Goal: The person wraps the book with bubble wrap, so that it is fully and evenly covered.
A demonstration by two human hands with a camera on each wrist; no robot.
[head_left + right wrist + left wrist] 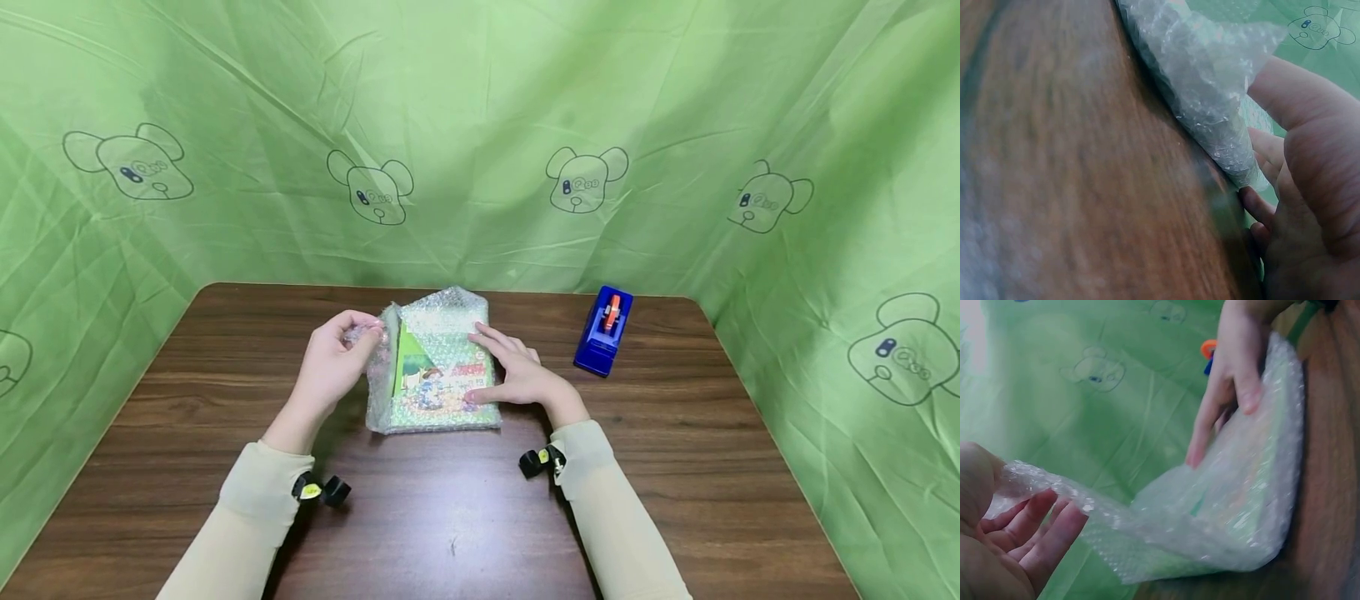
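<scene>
Bubble wrap (380,396) covers what seems a picture book (438,387) (print blurred) on the tabletop (465,508). At its nine o'clock the left hand (333,354) pinches the wrap; at three the right hand (523,377), fingers spread, touches it; near two, a blue tape dispenser (600,342).

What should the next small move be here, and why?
Probably fold the loose left edge of the bubble wrap rightward over the book: the left hand already pinches that edge, raised beside the book, while the right hand rests on the package's right side, seemingly steadying it.
</scene>
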